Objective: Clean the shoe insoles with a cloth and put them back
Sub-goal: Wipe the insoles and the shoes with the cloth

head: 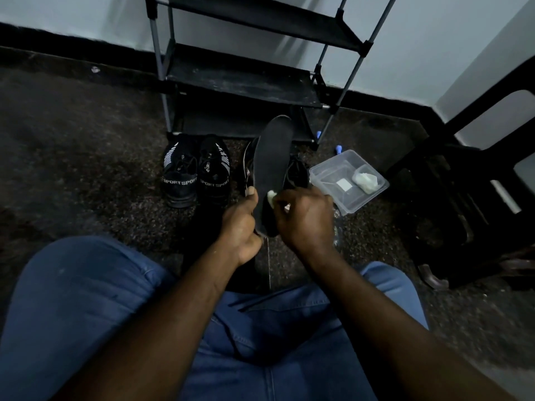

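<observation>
A black insole [275, 157] stands upright in front of me, toe end up. My left hand [241, 227] grips its heel end from the left, thumb along the edge. My right hand [304, 218] pinches a small pale cloth [271, 196] against the insole's lower face. Behind the insole lie two dark shoes [295, 175], partly hidden. To the left on the floor sits a black pair of sneakers [197, 172] marked SPORT.
A clear plastic tub [327, 185] with a pale wad [367, 179] inside sits on the floor to the right. A black shoe rack [246, 82] stands behind against the wall. Dark furniture [463, 198] fills the right side. My legs in blue jeans are below.
</observation>
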Tool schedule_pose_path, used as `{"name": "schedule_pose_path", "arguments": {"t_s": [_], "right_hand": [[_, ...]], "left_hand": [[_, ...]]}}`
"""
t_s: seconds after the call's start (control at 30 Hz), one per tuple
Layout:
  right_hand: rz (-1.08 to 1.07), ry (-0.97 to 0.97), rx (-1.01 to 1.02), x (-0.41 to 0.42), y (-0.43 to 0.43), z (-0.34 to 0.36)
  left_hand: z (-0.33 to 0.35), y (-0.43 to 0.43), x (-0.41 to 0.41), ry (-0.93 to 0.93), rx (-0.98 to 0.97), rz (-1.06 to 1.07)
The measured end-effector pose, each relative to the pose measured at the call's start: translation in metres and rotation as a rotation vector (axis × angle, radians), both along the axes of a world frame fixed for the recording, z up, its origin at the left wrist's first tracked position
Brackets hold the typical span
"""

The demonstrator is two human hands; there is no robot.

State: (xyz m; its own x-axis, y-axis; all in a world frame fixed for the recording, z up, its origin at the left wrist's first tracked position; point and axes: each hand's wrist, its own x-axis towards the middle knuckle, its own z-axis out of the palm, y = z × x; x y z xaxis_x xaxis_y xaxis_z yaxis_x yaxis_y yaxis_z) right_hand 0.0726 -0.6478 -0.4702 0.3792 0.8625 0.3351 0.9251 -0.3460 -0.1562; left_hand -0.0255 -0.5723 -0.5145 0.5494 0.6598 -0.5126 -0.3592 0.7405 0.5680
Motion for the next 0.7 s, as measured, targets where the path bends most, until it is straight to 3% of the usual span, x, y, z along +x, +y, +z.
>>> {"name": "schedule_pose_path", "arguments": {"t_s": [0.2,0.33,0.4,0.57,0.63,0.7], "right_hand": [[0.275,0.147,-0.057,-0.021,-0.010,-0.008],[0.433,0.249,-0.224,0.001,-0.008,0.006],[0.382,0.376,-0.215,0.013,-0.011,0.015],[0.040,1.077,0.209,0.031,-0.019,0.016],[-0.033,1.140,0.262,0.030,-0.022,0.012],[-0.065,1.080,0.229,0.028,-0.022,0.005]], "left_hand": [[-0.003,0.000,-0.004,0.023,0.007,-0.039],[-0.002,0.000,-0.001,0.009,0.008,0.005],[-0.004,0.002,0.000,0.063,0.065,0.022],[-0.002,0.002,0.000,0.132,0.168,0.054],[-0.002,0.004,-0.001,0.108,0.182,0.060],[-0.003,0.005,-0.001,0.093,0.174,0.052]]}}
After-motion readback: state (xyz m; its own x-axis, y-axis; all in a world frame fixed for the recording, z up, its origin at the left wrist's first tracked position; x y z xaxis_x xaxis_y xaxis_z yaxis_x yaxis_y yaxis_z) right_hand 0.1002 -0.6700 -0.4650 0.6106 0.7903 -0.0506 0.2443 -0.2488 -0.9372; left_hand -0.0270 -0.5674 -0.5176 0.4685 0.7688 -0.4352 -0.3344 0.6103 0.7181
